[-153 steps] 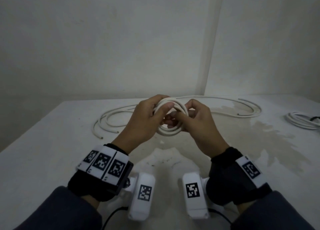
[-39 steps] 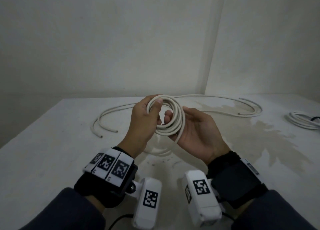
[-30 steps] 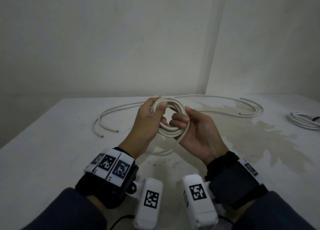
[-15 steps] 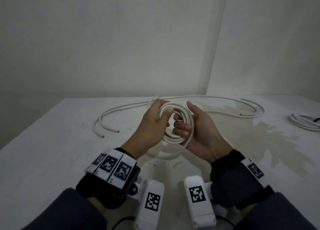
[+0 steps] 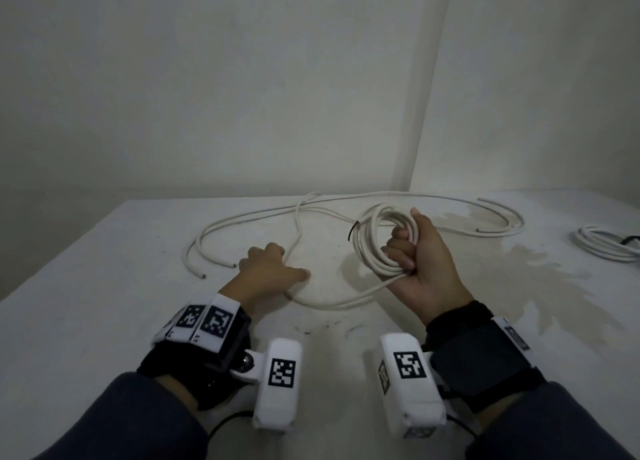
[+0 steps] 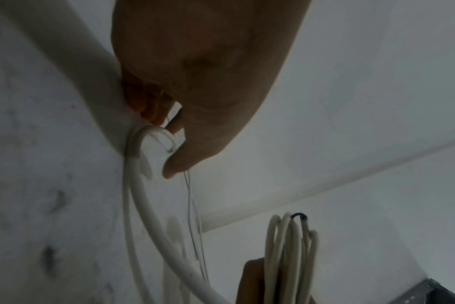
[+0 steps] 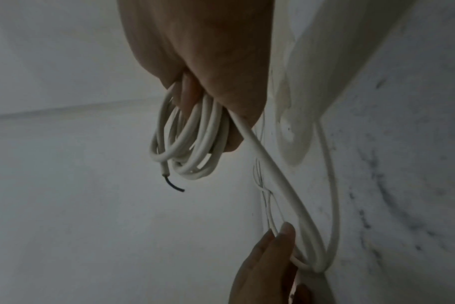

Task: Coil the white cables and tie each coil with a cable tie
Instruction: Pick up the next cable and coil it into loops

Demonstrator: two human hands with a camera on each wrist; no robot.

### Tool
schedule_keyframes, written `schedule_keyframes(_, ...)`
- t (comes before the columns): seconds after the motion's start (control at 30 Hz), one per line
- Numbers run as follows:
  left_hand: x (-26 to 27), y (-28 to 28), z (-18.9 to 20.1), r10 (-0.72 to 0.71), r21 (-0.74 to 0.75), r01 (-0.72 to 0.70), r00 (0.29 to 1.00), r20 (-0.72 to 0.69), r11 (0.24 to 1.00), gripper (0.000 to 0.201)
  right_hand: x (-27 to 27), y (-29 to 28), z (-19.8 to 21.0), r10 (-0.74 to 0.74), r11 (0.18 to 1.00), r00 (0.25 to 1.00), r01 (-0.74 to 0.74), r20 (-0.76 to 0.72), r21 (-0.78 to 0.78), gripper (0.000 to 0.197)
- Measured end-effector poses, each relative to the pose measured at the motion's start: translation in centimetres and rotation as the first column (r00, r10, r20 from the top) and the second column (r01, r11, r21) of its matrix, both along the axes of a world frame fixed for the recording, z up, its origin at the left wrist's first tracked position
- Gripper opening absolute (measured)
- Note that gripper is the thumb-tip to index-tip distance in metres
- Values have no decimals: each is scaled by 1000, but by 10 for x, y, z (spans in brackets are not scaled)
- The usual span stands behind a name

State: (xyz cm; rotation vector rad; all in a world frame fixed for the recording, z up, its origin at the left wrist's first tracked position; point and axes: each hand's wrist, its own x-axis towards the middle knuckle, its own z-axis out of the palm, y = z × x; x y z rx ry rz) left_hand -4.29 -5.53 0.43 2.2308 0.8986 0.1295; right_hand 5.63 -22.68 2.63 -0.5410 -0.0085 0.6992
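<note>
My right hand (image 5: 412, 248) holds a coil of white cable (image 5: 372, 248) upright above the table, fingers curled through its loops. A short dark wire end (image 7: 173, 185) sticks out of the coil (image 7: 192, 139). The cable's loose tail (image 5: 329, 304) runs down from the coil along the table to my left hand (image 5: 273, 269). That hand is knuckles-up on the table with its fingers curled round the tail (image 6: 140, 185), thumb out to the right. Beyond the left hand (image 7: 268, 263) the tail continues toward the back of the table.
More loose white cables (image 5: 485, 214) lie in long curves across the back of the white table (image 5: 86, 304). A finished coil (image 5: 602, 245) sits at the far right edge. Walls meet in a corner behind the table. A damp-looking stain (image 5: 526, 272) marks the right side.
My left hand has let go of the coil and dropped to the table, onto the loose tail. The right hand now holds the coil alone and has shifted right.
</note>
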Motion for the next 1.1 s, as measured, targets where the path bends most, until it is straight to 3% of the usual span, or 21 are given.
schedule_keyframes(0.03, -1, 1, -1, -13, -7, 13, 1000, -14, 1000, 81, 0, 0, -1, 23, 999, 999, -22, -24, 24, 46)
schedule_keyframes(0.13, -3, 1, -1, -29, -99, 47, 984, 176, 994, 44, 1, 2, -3, 18, 999, 999, -17, -38, 33, 50)
schedule_keyframes(0.2, -4, -3, 2, 22, -248, 58, 950, 311, 967, 30, 3, 2, -5, -56, 998, 998, 56, -23, -10, 47)
schedule_keyframes(0.23, -4, -6, 6, 92, -397, 77, 916, 391, 915, 26, 5, 1, -7, -100, 995, 995, 100, -19, -30, 46)
schedule_keyframes(0.3, -5, -14, 17, 222, -678, 257, 816, 534, 688, 20, 8, 0, -10, -160, 986, 987, 159, -30, -48, 45)
schedule_keyframes(0.37, -6, -19, 25, 259, -746, 430, 750, 609, 508, 17, 9, 0, -12, -175, 984, 983, 173, -49, -44, 45)
schedule_keyframes(0.4, -6, -22, 27, 241, -738, 467, 740, 628, 487, 17, 9, 1, -12, -171, 985, 984, 169, -48, -42, 44)
schedule_keyframes(0.47, -5, -27, 27, 180, -681, 467, 735, 654, 564, 21, 6, 4, -13, -153, 987, 988, 152, -11, -57, 42)
schedule_keyframes(0.57, -2, -33, 26, 36, -451, 415, 703, 710, 790, 32, 2, 8, -12, -106, 989, 992, 113, 75, -94, 39)
schedule_keyframes(0.67, -3, -36, 37, -57, -244, 389, 621, 782, 888, 31, -4, 8, -7, 11, 996, 990, 3, 142, -94, 35)
schedule_keyframes(0.8, -9, -39, 48, -89, -229, 416, 619, 781, 880, 31, -13, 9, -2, 172, 959, 934, -85, 314, -270, 42)
schedule_keyframes(0.97, -10, -41, 52, -49, -352, 444, 675, 736, 824, 33, -13, 9, -2, 171, 923, 884, 10, 436, -384, 46)
schedule_keyframes(1.1, -10, -39, 53, -108, -362, 442, 742, 661, 821, 34, -16, 10, -1, 220, 881, 821, 65, 527, -469, 47)
